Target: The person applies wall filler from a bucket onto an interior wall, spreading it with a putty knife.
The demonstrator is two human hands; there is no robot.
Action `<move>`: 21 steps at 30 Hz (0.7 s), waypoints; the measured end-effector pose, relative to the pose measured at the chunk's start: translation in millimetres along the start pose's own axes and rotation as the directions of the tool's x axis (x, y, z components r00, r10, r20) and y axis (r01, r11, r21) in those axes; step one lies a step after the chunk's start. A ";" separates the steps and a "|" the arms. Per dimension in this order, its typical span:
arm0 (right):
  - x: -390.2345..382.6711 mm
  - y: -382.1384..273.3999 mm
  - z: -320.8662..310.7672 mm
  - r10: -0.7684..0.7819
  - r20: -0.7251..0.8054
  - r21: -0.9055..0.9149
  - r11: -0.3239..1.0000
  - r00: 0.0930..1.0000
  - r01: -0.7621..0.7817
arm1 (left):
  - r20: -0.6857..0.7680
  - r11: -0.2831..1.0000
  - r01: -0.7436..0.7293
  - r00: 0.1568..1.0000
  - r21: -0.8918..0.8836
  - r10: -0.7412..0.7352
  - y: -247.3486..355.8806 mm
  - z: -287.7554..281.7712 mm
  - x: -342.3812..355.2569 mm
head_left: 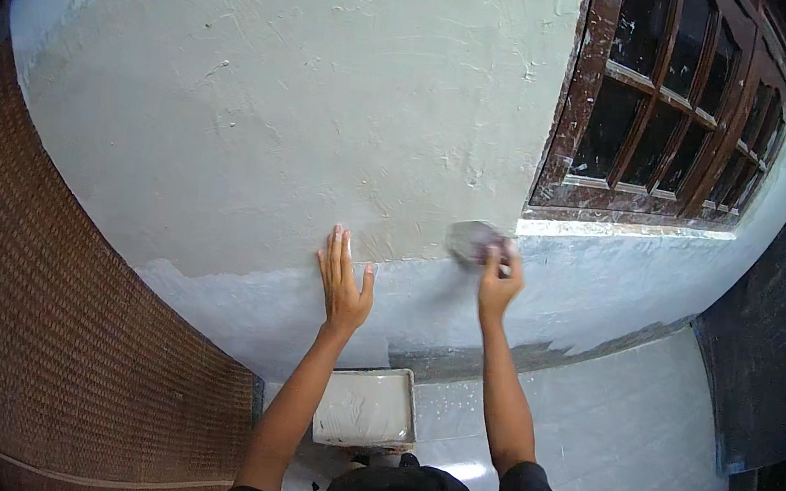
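Observation:
My left hand (343,283) lies against the plastered wall (311,110), fingers stretched out, near the uneven lower edge of the greenish-cream coat. To its right, my right hand (499,277) grips a scraper (468,240), whose blurred flat blade is at the wall just left of the window's lower corner. Part of the scraper is hidden behind my fingers. Beneath my arms, a rectangular tray (365,407) smeared with cream paste sits low by the foot of the wall.
A brown wooden window (657,96) with small panes is at upper right. A woven rattan panel (88,288) curves along the left side. A dark board (769,347) stands at the far right. Pale tiled floor (616,416) with scattered white flecks runs below the wall.

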State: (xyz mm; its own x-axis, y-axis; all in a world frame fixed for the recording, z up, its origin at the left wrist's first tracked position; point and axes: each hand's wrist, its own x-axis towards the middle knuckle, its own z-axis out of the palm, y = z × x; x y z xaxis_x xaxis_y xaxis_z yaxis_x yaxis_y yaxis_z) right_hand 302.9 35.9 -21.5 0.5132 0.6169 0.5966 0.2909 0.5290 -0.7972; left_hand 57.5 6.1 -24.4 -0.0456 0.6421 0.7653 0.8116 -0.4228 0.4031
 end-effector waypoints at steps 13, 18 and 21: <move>-1.8 10.7 -5.3 0.175 -0.200 0.112 0.982 0.964 -0.155 | -0.012 1.000 0.030 0.999 0.009 -0.029 11.7 -4.4 -12.3; -11.8 14.3 -14.9 0.128 -0.294 0.265 0.963 0.947 -0.048 | 0.023 0.998 0.061 0.998 0.011 -0.061 13.9 -2.5 -18.7; -13.0 10.0 -0.9 0.052 0.062 0.023 0.998 0.997 -0.054 | 0.007 0.999 0.043 0.999 0.001 -0.043 17.7 1.6 -16.6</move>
State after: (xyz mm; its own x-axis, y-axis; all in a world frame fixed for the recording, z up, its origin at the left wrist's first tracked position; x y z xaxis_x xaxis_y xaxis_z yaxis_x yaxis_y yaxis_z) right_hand 299.9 32.6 -37.3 0.4770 0.6785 0.5587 0.2442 0.5084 -0.8258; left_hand 73.6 -11.1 -30.8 -0.0767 0.6639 0.7438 0.8094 -0.3942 0.4353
